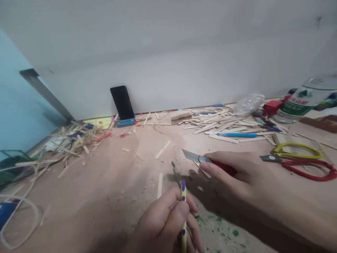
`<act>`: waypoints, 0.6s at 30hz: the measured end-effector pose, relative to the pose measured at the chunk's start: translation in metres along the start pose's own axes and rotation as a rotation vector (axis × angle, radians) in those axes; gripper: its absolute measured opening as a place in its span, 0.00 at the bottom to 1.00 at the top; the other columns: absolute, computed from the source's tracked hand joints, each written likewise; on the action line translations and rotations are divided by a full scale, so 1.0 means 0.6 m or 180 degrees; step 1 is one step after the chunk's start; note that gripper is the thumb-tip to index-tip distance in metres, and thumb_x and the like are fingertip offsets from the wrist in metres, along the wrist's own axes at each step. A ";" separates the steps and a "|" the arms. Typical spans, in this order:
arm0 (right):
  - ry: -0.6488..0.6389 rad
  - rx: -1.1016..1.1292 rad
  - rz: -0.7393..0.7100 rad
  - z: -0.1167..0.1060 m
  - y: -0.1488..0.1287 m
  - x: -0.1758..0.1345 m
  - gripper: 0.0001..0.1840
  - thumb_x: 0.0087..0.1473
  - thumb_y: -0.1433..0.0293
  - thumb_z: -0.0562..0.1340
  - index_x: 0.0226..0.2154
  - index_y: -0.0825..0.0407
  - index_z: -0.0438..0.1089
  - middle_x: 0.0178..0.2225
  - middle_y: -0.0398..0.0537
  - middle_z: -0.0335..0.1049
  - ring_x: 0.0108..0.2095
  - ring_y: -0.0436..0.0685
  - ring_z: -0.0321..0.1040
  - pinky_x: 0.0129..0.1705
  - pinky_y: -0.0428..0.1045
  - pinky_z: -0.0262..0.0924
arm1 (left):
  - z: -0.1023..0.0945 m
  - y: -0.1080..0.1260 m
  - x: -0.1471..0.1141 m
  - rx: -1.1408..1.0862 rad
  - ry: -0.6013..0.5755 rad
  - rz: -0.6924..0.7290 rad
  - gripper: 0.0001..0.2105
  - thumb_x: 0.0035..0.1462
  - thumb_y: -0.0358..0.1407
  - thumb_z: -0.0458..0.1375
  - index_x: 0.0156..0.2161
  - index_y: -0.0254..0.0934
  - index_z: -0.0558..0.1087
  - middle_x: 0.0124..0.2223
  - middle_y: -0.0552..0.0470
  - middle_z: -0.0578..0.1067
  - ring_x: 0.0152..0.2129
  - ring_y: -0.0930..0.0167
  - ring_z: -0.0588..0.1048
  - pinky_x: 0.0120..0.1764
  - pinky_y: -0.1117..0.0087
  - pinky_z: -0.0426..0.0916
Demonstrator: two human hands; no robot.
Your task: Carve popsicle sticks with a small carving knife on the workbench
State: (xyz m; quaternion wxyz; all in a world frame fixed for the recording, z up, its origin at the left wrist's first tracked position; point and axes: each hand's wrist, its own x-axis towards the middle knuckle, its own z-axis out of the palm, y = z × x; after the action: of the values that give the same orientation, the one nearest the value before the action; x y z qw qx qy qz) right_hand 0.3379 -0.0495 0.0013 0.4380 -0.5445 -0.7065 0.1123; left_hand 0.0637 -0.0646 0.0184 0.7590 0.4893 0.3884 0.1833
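Note:
My left hand (168, 214), low in the middle, grips a pale yellow pencil-like stick (184, 214) with purple dots and a purple upper end. The stick points up and away from me. My right hand (237, 175) is wrapped round the red handle of a utility knife (195, 155). Its bare blade points left, above and slightly right of the stick's upper end, apart from it. Just beyond my left fingers a thin dark metal strip (176, 173) shows, its lower part hidden. A craft stick (159, 184) lies on the table left of the strip.
Craft sticks (218, 121) with a blue pen (237, 135) lie back right, near a water bottle (297, 102). Red-and-yellow scissors (302, 161) are right of my right hand. A phone (122, 102) leans against the wall. Scraps (76, 140) and a white cable (34, 211) are left.

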 end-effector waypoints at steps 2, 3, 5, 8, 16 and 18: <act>-0.0103 -0.0232 0.0198 0.001 0.010 0.008 0.37 0.84 0.45 0.62 0.24 0.43 0.65 0.19 0.38 0.62 0.22 0.54 0.56 0.25 0.54 0.48 | -0.002 0.004 0.004 0.0042 0.0025 -0.0018 0.27 0.82 0.67 0.69 0.53 0.43 0.76 0.36 0.52 0.88 0.28 0.68 0.84 0.40 0.69 0.75; -0.0156 -0.0366 0.0314 0.000 0.015 0.013 0.36 0.83 0.46 0.61 0.24 0.43 0.65 0.19 0.40 0.63 0.22 0.55 0.58 0.26 0.54 0.49 | -0.001 0.006 0.003 0.0066 0.0039 -0.0007 0.26 0.83 0.65 0.69 0.53 0.43 0.76 0.37 0.51 0.89 0.27 0.68 0.84 0.38 0.69 0.75; -0.0294 -0.0672 0.0528 -0.006 0.022 0.023 0.34 0.82 0.48 0.62 0.24 0.43 0.65 0.19 0.41 0.65 0.22 0.56 0.61 0.26 0.55 0.50 | 0.003 0.008 0.000 0.0134 0.0076 0.0046 0.24 0.86 0.63 0.66 0.54 0.43 0.77 0.39 0.49 0.90 0.25 0.69 0.83 0.36 0.69 0.75; -0.0565 -0.1166 0.0751 -0.020 0.040 0.036 0.29 0.84 0.51 0.68 0.29 0.45 0.74 0.26 0.40 0.74 0.27 0.56 0.68 0.31 0.53 0.61 | 0.007 0.014 -0.007 0.0311 0.0209 0.0212 0.21 0.86 0.58 0.66 0.51 0.40 0.81 0.40 0.47 0.90 0.27 0.69 0.83 0.37 0.70 0.74; -0.0775 -0.1899 0.0790 -0.047 0.133 0.042 0.16 0.84 0.53 0.76 0.57 0.49 0.85 0.55 0.51 0.88 0.48 0.61 0.86 0.52 0.59 0.87 | -0.027 0.099 -0.024 0.0626 0.1109 0.1386 0.20 0.73 0.59 0.79 0.44 0.45 0.92 0.42 0.51 0.85 0.42 0.64 0.79 0.44 0.68 0.72; -0.0680 -0.1829 0.0598 -0.052 0.136 0.044 0.17 0.83 0.53 0.77 0.58 0.50 0.85 0.55 0.51 0.88 0.49 0.62 0.87 0.53 0.61 0.88 | -0.040 0.116 -0.036 0.0617 0.1312 0.1647 0.16 0.71 0.56 0.82 0.44 0.46 0.92 0.41 0.53 0.83 0.44 0.64 0.79 0.47 0.68 0.73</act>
State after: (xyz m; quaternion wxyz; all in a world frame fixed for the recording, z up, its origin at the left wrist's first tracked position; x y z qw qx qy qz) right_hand 0.4151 -0.0055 -0.0190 0.1773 -0.6939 -0.6979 0.0047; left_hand 0.0386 -0.0329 0.0838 0.5430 0.5941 0.4122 0.4270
